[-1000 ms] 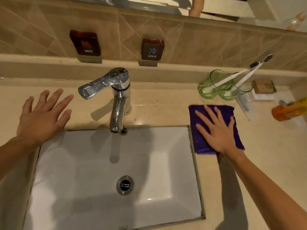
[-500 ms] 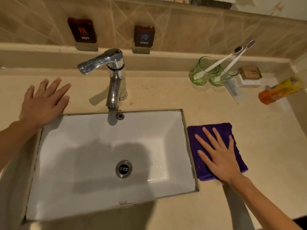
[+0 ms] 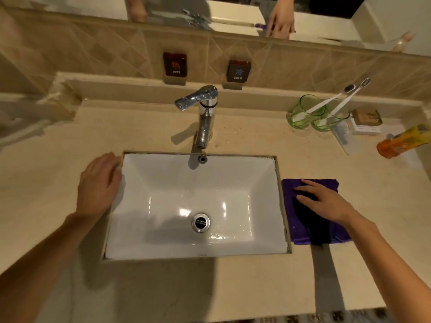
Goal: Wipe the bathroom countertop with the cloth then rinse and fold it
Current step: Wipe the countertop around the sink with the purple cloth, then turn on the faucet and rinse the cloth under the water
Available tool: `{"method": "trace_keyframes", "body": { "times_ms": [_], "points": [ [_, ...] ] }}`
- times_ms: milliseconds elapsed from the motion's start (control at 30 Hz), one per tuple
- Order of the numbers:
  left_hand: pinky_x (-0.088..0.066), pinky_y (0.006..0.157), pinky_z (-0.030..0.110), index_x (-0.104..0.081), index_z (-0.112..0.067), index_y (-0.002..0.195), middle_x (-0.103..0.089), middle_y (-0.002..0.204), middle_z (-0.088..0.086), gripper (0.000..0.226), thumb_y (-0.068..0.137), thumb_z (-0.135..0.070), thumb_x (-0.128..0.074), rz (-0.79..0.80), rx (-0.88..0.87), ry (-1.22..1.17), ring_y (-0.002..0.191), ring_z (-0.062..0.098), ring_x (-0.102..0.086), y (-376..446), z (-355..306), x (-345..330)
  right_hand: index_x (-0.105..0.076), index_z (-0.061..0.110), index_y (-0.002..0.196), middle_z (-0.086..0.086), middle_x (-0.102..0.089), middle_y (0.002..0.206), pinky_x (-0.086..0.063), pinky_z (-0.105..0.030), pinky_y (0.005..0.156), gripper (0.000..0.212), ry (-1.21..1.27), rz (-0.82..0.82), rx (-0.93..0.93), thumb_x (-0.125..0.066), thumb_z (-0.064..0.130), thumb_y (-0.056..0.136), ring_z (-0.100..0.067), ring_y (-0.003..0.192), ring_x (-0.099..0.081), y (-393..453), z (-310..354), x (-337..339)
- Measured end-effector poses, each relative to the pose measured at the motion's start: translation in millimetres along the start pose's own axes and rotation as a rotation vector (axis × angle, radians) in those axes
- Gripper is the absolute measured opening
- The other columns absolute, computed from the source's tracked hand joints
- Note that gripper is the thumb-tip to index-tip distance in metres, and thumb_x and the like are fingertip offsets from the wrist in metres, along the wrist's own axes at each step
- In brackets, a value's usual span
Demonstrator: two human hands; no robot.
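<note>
beige countertop, wiping under way

our right hand (image 3: 326,202), fingers spread flat, has dragged the purple cloth (image 3: 300,231) from the back toward the front edge beside the sink (image 3: 283,206). our left hand (image 3: 99,185), fingers together, braces the sink's left rim. rinsing remains.

head view: single, worn on head | faces forward and down, over the sink (image 3: 277,183) | close, arm's reach | frame spans countertop (image 3: 233,287) up to mirror (image 3: 233,12)

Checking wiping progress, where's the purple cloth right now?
The purple cloth lies flat on the countertop just right of the sink, under the right hand.
</note>
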State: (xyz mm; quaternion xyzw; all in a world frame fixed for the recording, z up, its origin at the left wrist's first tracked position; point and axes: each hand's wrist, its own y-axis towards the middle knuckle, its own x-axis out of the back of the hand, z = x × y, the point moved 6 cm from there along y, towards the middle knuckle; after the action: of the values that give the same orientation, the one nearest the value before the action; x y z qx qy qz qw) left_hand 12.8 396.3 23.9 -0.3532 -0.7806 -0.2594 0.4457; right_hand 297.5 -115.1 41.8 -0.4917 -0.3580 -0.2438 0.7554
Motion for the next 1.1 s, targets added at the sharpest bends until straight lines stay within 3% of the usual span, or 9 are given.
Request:
{"method": "trace_keyframes", "body": {
  "times_ms": [67,133,233,333,533,733,900,1100],
  "points": [
    [-0.030,0.115,0.050,-0.051,-0.017,0.143,-0.043,0.154,0.014,0.049,0.102,-0.039,-0.036,0.020,0.022,0.112,0.141,0.037,-0.039,-22,9,1,-0.062,0.027,0.134,0.000,-0.059,0.144,-0.041,-0.035,0.102,0.040,-0.001,-0.002,-0.046,-0.053,0.047,0.101,-0.024,0.132,-0.053,4,18,16],
    [-0.017,0.121,0.050,-0.040,-0.028,0.153,-0.029,0.165,0.008,0.059,0.099,-0.051,-0.029,0.124,0.056,0.200,0.151,0.033,-0.026,-38,19,-8,-0.065,0.029,0.127,-0.002,-0.070,0.128,-0.045,-0.035,0.090,0.034,-0.019,-0.038,-0.053,-0.053,0.046,0.101,-0.028,0.118,-0.062,6,39,29],
    [-0.005,0.124,0.049,-0.028,-0.041,0.157,-0.015,0.171,-0.003,0.066,0.095,-0.061,-0.022,0.223,0.085,0.276,0.157,0.027,-0.014,-54,28,-20,-0.066,0.028,0.123,-0.002,-0.072,0.120,-0.046,-0.034,0.083,0.032,-0.002,-0.113,0.001,-0.052,0.045,0.101,-0.026,0.108,-0.065,4,76,36],
    [-0.004,0.125,0.053,-0.028,-0.043,0.157,-0.013,0.170,-0.001,0.064,0.095,-0.060,-0.025,0.209,0.048,0.332,0.157,0.026,-0.012,-64,28,-25,-0.068,0.026,0.121,0.002,-0.071,0.115,-0.050,-0.036,0.083,0.032,0.082,-0.172,0.086,-0.051,0.045,0.101,-0.017,0.100,-0.063,-6,115,22],
    [-0.021,0.119,0.062,-0.042,-0.028,0.153,-0.031,0.164,0.011,0.058,0.098,-0.047,-0.039,0.072,-0.060,0.407,0.150,0.038,-0.034,-62,29,-28,-0.057,0.021,0.138,-0.005,-0.057,0.142,-0.047,-0.045,0.103,0.069,0.014,-0.285,0.204,-0.032,0.066,0.093,-0.025,0.131,-0.052,-17,162,-46],
    [-0.022,0.117,0.061,-0.045,-0.029,0.152,-0.033,0.164,0.011,0.060,0.096,-0.049,-0.036,0.090,-0.039,0.399,0.149,0.038,-0.034,-58,29,-28,-0.030,0.035,0.157,0.004,-0.020,0.168,-0.027,-0.057,0.119,0.070,-0.086,-0.373,0.351,-0.041,0.069,0.096,-0.024,0.154,-0.021,-34,213,-94],
    [-0.019,0.118,0.060,-0.043,-0.033,0.152,-0.029,0.166,0.005,0.060,0.095,-0.049,-0.034,0.086,-0.021,0.361,0.153,0.034,-0.028,-60,29,-28,-0.035,0.029,0.156,0.000,-0.022,0.167,-0.020,-0.058,0.121,0.069,0.024,-0.633,0.550,-0.056,0.056,0.096,-0.024,0.155,-0.018,-48,287,-25],
    [-0.020,0.118,0.060,-0.046,-0.032,0.151,-0.031,0.166,0.005,0.058,0.096,-0.045,-0.036,0.045,-0.034,0.369,0.152,0.035,-0.031,-60,29,-28,-0.029,0.037,0.157,-0.003,-0.014,0.170,-0.021,-0.058,0.122,0.069,-0.060,-0.762,0.576,-0.047,0.065,0.097,-0.028,0.156,-0.012,-8,342,61]
  ]
}}
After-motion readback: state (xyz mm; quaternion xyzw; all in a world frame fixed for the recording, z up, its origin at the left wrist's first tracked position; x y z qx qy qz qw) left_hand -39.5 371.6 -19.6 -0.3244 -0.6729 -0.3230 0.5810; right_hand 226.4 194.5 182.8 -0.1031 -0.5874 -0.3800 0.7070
